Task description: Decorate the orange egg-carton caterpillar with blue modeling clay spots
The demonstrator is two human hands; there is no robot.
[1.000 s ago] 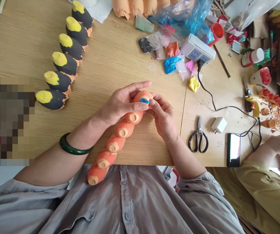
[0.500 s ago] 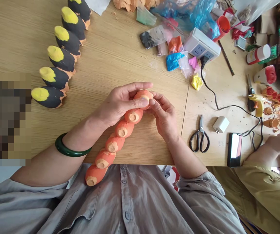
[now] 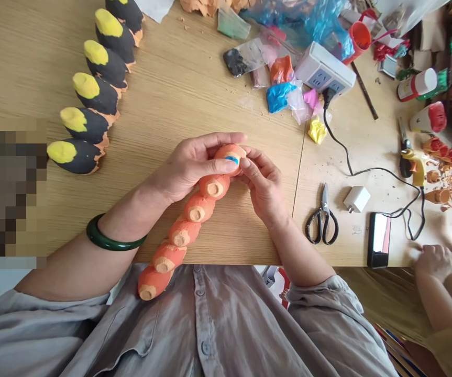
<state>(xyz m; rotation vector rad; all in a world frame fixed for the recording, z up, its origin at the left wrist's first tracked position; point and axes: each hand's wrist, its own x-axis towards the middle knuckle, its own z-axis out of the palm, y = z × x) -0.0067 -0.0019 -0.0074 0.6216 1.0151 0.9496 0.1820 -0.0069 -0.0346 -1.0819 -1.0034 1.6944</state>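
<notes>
In the head view, a strip of joined orange cups (image 3: 180, 233), like a cut egg-carton row covered in orange clay, runs diagonally from over my lap up to my hands. Each lower cup has a bare tan round end. My left hand (image 3: 196, 163) holds the top cup, with its thumb lying across the front and its fingers behind. A small blue piece of clay (image 3: 232, 159) shows on that cup beside the left thumb. My right hand (image 3: 264, 180) pinches the same cup from the right side; the right fingers are partly hidden behind it.
Black cups with yellow tops (image 3: 98, 94) stand in a row at left. Behind are bagged clay lumps (image 3: 281, 98) and a power strip (image 3: 325, 69). Scissors (image 3: 322, 217), a white adapter (image 3: 356, 199) and a phone (image 3: 378, 238) lie at right, near another person's hand (image 3: 437, 262).
The blue clay on the top cup now shows more, beside my left thumb. My hands stay almost in place. The other person's hand at right has moved down toward the table edge.
</notes>
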